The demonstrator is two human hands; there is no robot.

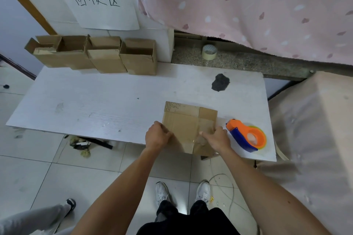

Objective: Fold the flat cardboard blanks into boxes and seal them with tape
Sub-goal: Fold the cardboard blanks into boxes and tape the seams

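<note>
Cardboard blank (188, 126), brown and still flat, lies on the near right part of the white table (95, 105), its near end hanging past the table's near edge. A lengthwise crease divides it into a wide left panel and a narrower right one; the far edge is stepped, with a printed strip at the far left corner, and some clear tape shines near its near end. Our left hand (157, 136) grips its left edge, thumb on top and fingers curled. Our right hand (217, 138) holds the right edge likewise, thumb lying across the narrow panel. Just right of it lies an orange and blue tape dispenser (246, 135). Four open boxes (95, 55) stand in a row at the table's far left.
</note>
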